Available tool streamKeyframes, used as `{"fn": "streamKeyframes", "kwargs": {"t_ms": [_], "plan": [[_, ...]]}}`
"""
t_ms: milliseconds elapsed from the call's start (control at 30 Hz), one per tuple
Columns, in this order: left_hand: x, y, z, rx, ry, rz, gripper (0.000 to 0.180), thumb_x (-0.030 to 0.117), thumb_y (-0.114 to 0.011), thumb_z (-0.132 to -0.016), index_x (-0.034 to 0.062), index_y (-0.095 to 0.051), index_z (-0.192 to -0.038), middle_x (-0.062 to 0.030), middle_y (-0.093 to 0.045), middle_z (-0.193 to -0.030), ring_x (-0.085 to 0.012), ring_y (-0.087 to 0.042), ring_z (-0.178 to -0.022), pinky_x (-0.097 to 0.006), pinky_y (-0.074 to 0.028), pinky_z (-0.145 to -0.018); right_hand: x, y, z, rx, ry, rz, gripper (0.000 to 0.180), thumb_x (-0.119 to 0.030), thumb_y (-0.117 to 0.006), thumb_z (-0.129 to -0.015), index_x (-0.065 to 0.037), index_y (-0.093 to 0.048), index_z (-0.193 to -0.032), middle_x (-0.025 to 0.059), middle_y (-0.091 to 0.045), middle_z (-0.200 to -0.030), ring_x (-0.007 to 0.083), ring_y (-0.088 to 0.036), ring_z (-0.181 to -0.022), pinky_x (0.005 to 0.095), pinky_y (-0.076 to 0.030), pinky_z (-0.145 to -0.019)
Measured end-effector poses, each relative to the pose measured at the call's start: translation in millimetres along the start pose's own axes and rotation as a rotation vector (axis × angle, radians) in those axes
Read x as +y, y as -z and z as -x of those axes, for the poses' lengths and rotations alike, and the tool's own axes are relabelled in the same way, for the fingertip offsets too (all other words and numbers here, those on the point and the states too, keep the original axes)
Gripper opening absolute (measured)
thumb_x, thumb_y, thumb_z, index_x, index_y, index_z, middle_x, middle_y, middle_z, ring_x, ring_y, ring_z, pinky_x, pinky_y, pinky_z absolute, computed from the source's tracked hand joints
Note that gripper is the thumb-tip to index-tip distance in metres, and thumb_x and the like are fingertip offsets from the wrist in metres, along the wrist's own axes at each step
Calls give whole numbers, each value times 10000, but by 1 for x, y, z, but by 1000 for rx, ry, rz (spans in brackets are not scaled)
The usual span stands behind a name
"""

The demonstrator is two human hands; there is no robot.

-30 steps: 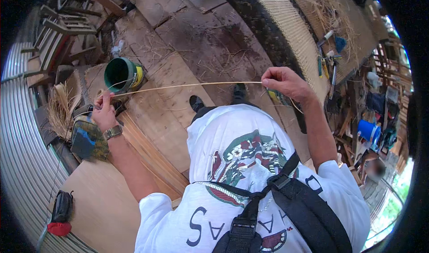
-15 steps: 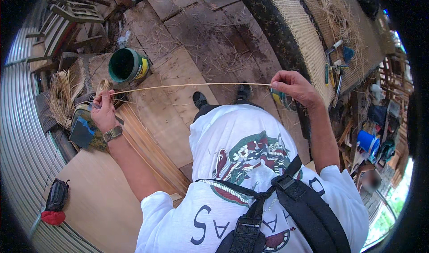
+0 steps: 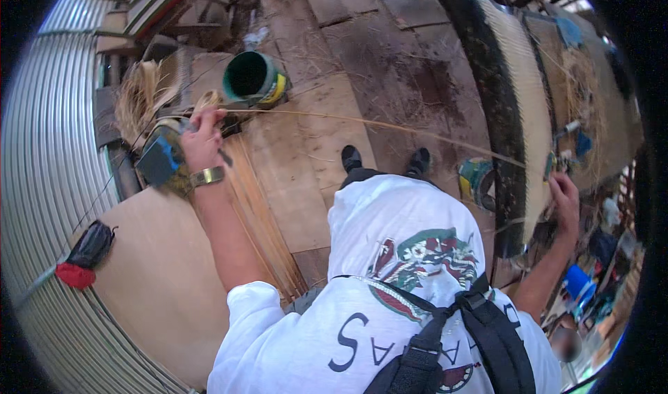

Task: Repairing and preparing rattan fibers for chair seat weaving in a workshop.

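Note:
A long, thin, pale cane strip (image 3: pixel 369 121) stretches across in front of me, sloping down to the right. My left hand (image 3: pixel 202 140) pinches it near the left end; a wristwatch (image 3: pixel 207 177) is on that wrist. A small dark flat piece (image 3: pixel 225 157) shows beside that hand, its kind unclear. Far to the right, my right hand (image 3: pixel 565 199) has its fingers closed at the strip's other end, which blurs against the woven bench (image 3: pixel 511 67). Just behind my left hand is a loop of cane (image 3: pixel 209 99), above a blue-and-grey block (image 3: pixel 161 159).
A green bucket (image 3: pixel 250 77) stands ahead left; another green container (image 3: pixel 476 182) sits beside the bench. Long wooden strips (image 3: pixel 257 213) and a plywood sheet (image 3: pixel 160 276) lie at left. Cane bundles (image 3: pixel 142 98) lean near the corrugated metal wall (image 3: pixel 56 136). Tools (image 3: pixel 567 140) rest beyond the bench.
My right hand has moved outward to the right and nearer me, past the bench edge. More strip now spans between my hands. The whole view has shifted, with the surroundings further right.

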State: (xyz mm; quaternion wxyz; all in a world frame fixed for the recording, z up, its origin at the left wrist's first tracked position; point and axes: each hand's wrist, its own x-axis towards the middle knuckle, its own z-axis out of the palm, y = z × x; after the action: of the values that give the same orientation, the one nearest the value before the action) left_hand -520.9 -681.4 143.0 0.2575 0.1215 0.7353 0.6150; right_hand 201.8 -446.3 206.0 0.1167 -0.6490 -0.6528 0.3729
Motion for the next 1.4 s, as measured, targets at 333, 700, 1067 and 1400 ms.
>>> {"fn": "streamKeyframes", "kwargs": {"t_ms": [333,700,1067,1400], "plan": [[4,-25,-3,-107,49,-13,158,179,-708,-923,45,-662,-852,-93,-726,-782,-32,-430,-432,-198,-301,-397,97,61,14,-117,-126,203,154,-172,-663,-935,-25,-617,-925,-48,-554,-811,69,-489,-772,232,-409,-717],[-82,12,-96,243,-124,-815,442,387,-712,-900,-17,-637,-1061,-82,-717,-815,-83,-541,-490,-248,-386,-406,9,-24,37,-106,-180,-198,217,-289,-669,-925,-75,-660,-954,-63,-499,-762,51,-408,-670,242,-319,-587],[-63,-222,165,-819,604,83,314,371,-689,-936,60,-701,-972,-50,-724,-843,-26,-390,-434,-207,-273,-397,-159,-262,-5,-658,-85,-727,207,-226,-661,-944,-30,-665,-1010,-22,-586,-776,52,-495,-688,219,-396,-594],[-71,-166,84,-433,426,116,161,251,-711,-922,101,-665,-887,-48,-730,-843,-5,-399,-459,-172,-254,-394,-69,-194,12,-575,-79,-388,192,-218,-653,-951,-29,-655,-982,-40,-583,-818,47,-519,-762,219,-437,-681]]}}
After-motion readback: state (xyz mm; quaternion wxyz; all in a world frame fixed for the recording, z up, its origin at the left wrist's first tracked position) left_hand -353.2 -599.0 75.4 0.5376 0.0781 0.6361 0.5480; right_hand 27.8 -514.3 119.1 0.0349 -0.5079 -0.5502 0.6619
